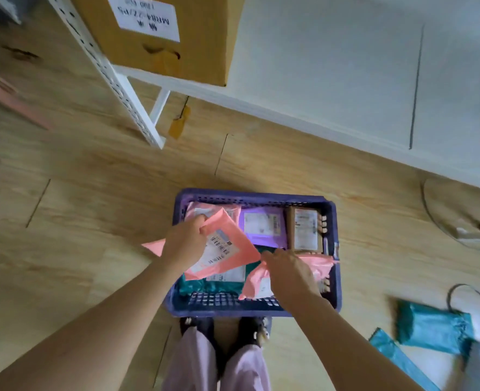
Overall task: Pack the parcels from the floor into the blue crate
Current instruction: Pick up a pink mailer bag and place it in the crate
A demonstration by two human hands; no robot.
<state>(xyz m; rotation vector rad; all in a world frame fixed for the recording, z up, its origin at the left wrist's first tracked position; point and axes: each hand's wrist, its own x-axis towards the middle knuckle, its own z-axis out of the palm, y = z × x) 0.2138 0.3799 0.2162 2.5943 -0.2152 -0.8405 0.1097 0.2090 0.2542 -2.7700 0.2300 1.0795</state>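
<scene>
**While the crate fills, 1 more pink parcel goes in**

Though 2 teal parcels (433, 328) are left lying on the floor (92, 193) to the right, the step in hand looks like seating a mailer on top of the load. The blue crate (255, 307) stands just ahead of the person's feet. It already holds a purple parcel (261, 224), a brown box (305, 232) and a second pink parcel (257, 286).

The pink parcel (224, 249) hangs over the crate's left half, label up and slanted to the walls. Its long axis seems to run from near left to far right. The left hand (183, 244) grips its far-left edge with curled fingers. The right hand (289, 275) reaches to its right corner, but I cannot tell whether those fingers pinch or only touch.

To do this well, turn the parcel until its long side matches the crate's, then lay it flat on the lower parcels.
</scene>
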